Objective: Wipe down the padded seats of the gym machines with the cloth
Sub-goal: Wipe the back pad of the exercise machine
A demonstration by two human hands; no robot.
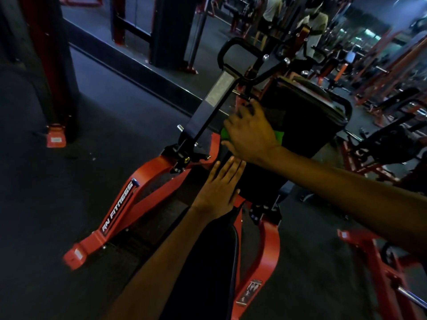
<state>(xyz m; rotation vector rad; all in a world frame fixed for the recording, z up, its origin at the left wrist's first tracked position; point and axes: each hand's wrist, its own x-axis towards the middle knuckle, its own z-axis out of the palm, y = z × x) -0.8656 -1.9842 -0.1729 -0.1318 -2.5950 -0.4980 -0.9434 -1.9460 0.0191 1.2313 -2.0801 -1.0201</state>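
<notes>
Head view, looking down and forward over a gym machine. The right hand (250, 135) lies palm-down on a green cloth (279, 137), its fingers spread and nearly straight; it presses the cloth flat instead of bunching or pinching it. The cloth shows only as green edges on either side of the hand. It rests against the face of the black upright pad (307, 116), in the pad's lower left part. The left hand (219, 188) is laid flat with straight fingers held together and holds nothing. Its fingertips touch the dark padding just below the right hand, and the two hands are close but apart. The left forearm runs back over the long black seat pad (208, 262), which fills the lower middle of the view. A red frame (147, 179) lettered "RN FITNESS" splays out to the floor on both sides of the seat pad. A black lever arm (208, 105) rises from the frame's left pivot, carries a pale label, and ends in a looped handle beside the top of the upright pad. The floor (69, 181) is dark. Behind the machine, other red machines and a person in a pale shirt (316, 21) stand in dim light; fine detail there is too dark to read
</notes>
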